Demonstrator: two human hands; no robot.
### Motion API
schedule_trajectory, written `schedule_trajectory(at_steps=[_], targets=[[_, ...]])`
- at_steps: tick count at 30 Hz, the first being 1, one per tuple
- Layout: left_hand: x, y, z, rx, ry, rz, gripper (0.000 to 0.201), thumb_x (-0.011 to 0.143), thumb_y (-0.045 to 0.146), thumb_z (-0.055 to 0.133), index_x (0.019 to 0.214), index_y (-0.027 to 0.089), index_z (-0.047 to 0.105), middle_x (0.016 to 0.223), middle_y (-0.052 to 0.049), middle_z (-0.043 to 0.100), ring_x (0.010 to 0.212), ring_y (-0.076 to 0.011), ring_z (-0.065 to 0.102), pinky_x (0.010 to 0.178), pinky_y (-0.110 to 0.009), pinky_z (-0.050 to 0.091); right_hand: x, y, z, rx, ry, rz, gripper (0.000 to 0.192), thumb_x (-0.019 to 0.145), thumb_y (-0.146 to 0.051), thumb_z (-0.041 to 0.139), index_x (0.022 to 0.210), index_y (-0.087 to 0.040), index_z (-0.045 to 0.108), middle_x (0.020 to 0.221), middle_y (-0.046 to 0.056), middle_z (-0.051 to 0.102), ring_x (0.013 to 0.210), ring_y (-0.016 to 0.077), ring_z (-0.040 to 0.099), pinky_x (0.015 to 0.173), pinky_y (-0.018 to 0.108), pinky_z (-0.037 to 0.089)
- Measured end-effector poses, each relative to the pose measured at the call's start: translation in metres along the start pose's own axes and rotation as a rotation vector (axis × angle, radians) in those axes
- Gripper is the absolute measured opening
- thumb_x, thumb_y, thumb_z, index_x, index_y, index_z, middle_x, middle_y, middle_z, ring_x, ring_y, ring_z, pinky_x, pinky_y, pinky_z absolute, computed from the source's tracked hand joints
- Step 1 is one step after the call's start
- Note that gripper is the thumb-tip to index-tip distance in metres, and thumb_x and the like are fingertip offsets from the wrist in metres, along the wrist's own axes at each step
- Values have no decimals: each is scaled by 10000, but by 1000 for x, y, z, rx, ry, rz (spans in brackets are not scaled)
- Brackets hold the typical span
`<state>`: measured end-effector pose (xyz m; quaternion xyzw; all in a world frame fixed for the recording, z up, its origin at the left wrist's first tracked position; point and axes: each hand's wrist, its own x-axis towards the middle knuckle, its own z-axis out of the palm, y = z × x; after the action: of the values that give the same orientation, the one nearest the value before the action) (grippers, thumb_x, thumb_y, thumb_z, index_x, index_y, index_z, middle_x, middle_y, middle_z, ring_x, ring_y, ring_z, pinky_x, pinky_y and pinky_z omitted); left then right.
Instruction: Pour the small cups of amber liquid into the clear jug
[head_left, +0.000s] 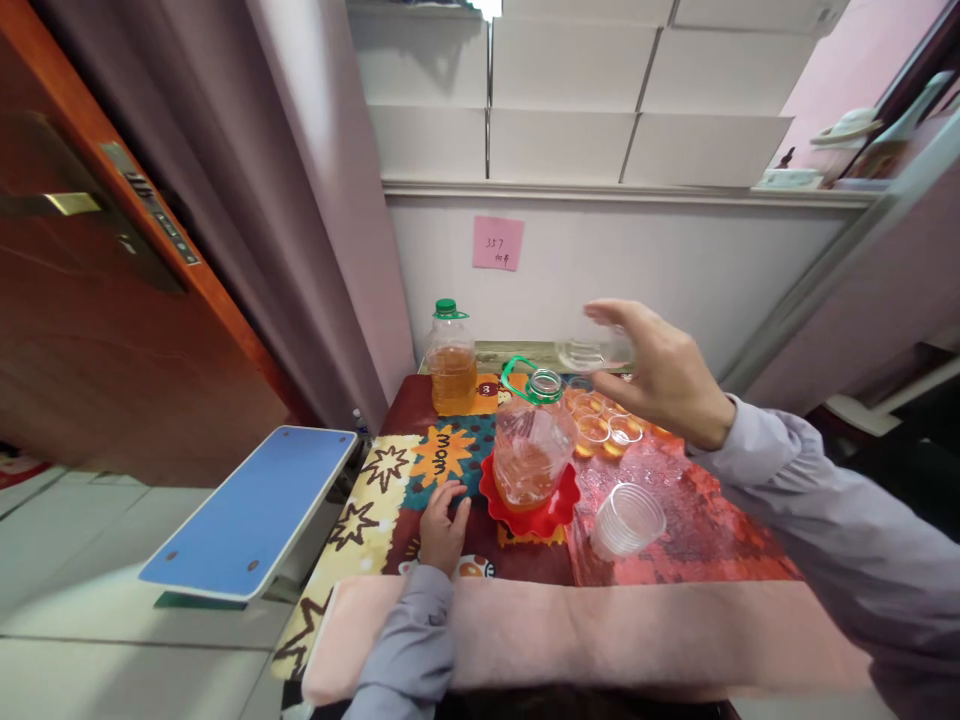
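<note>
My right hand (664, 375) is raised at the right, fingers and thumb gripping a clear plastic cup (589, 352). The cup is slightly blurred and hangs just above and right of the jug's open mouth. Below it, a large clear plastic jug (529, 450) with a green handle holds some amber liquid and stands in a red scalloped dish (499, 508). On the patterned tablecloth, left of that dish, my left hand (444, 528) rests with fingers stretched out and nothing in it. A stack of clear cups (628, 520) stands to the right of the dish.
Several cups with amber liquid (607, 430) stand behind the stack. A capped jug of amber liquid (452, 375) is at the back left. A pink cloth (615, 635) lies along the front edge. A blue folding table (255, 510) and a wooden door (135, 330) are at left.
</note>
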<state>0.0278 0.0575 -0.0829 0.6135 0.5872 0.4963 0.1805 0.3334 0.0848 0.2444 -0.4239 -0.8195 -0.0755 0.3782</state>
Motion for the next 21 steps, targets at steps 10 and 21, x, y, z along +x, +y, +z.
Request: schedule_trajectory(at_steps=[10,21], targets=[[3,-1,2,28,-21,-6,288,916,476,599,992,236,740,1153,-100,750,1112,-260,703,1039,-455,554,-170,-1,15,444,172,571,646,923,-465,732,1501,-321,482,1412,149,643,1248,344,682,970,528,641],[5,-3,1,69,-19,26,285,910,479,612,987,236,739,1145,-91,755,1103,-257,709,1019,-442,565,-222,1,48,124,40,419,748,945,-485,675,1608,-327,366,1489,155,598,1340,395,617,1076,623,555]])
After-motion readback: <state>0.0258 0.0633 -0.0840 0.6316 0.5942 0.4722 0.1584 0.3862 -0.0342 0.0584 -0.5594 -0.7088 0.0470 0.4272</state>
